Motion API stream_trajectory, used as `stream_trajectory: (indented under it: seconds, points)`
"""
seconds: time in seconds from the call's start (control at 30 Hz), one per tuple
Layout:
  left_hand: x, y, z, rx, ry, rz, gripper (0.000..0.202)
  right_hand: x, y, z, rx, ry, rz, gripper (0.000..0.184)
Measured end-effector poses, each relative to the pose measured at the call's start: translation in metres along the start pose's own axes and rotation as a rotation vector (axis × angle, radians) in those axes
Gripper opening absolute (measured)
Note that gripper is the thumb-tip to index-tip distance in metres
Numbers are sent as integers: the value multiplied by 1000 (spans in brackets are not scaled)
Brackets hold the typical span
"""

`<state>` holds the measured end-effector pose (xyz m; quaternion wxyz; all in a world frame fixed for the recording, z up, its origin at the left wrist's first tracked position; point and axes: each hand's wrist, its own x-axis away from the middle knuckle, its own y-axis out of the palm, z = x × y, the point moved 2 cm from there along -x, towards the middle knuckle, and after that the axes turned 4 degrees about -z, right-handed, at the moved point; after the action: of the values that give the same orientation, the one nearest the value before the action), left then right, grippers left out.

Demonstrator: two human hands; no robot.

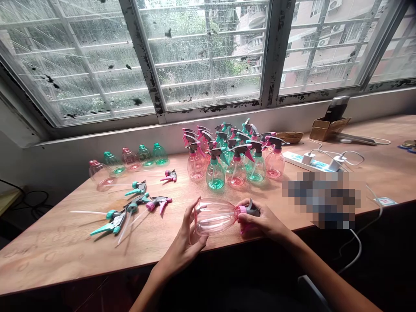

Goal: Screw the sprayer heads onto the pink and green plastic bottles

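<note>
Head camera, and from where I stand the far left shows dark cables [35,201] hanging beyond the end of the wooden table [42,255]. Along the table's left back stretch five open-necked bottles [160,156], pink and green, the nearest pink one appearing to lean. In front of them lie loose spray heads [112,221], teal and pink with grey bodies, some with thin white tubes stretched out over the wood.

Next comes the left hand [184,245], half open, its fingers and thumb curved round the base of a pink bottle [216,216]. That bottle lies on its side in the grip, near the table's front edge, its neck pointing right. Behind it, below the window [208,52], a cluster of spray bottles [215,175] stands upright, pink and green, heads on.

At the neck, the right hand [266,221] is curled closed around a pink-and-grey spray head [253,211], fingers and thumb by its pink collar. The head sits at the bottle's mouth; how tightly it is fastened I cannot tell.

Farther right, a white power strip [302,161] carries plugs and cables, with a pixelated patch in front of it. Behind stands a small cardboard box [328,128] with a dark object poking out, and a small card [385,201] lies by the front edge.
</note>
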<state>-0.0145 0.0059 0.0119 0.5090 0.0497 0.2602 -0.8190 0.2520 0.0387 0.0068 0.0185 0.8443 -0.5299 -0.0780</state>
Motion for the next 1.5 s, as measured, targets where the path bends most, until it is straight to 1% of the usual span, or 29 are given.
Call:
stream_trajectory:
  seconds: [0.07,0.2,0.27,0.4,0.53,0.6,0.7,0.77,0.83,0.9,1.0,1.13,1.2,1.37,1.5]
  points:
    - [0,1,0,13,-7,-2,74,0,0,1,7,3,4,47]
    - [0,1,6,-7,-49,-3,92,0,0,2,16,-1,-4,50]
    - [-1,1,9,14,-78,-6,97,-1,0,3,13,3,-12,51]
    - [-1,0,11,55,-98,-20,91,-2,-1,5,4,-4,3,53]
    - [-1,0,8,66,-35,23,75,-2,0,6,-7,-7,1,54]
    - [-1,1,6,87,-18,22,71,-2,0,5,-6,-7,2,52]
    - [-1,1,7,86,-21,1,75,-1,0,1,9,-20,13,50]
    - [-1,1,10,61,-35,-10,83,-1,1,-1,27,-24,15,49]
    - [0,1,12,56,-74,-15,92,-2,1,-1,44,-24,20,50]
    - [0,0,13,68,-126,-20,95,-2,1,0,51,-25,30,50]
    - [0,0,12,62,-145,-38,94,-2,0,4,42,-23,33,50]
    - [0,-1,6,-12,-28,-8,85,-2,-1,5,14,-14,21,50]
    - [-1,-2,3,-42,4,12,80,-2,-1,3,-2,-10,12,49]
    - [-2,0,8,-4,-31,0,84,-1,-1,1,0,-13,-6,46]
    - [0,0,11,-20,-81,-20,92,-2,-1,3,20,-18,1,48]
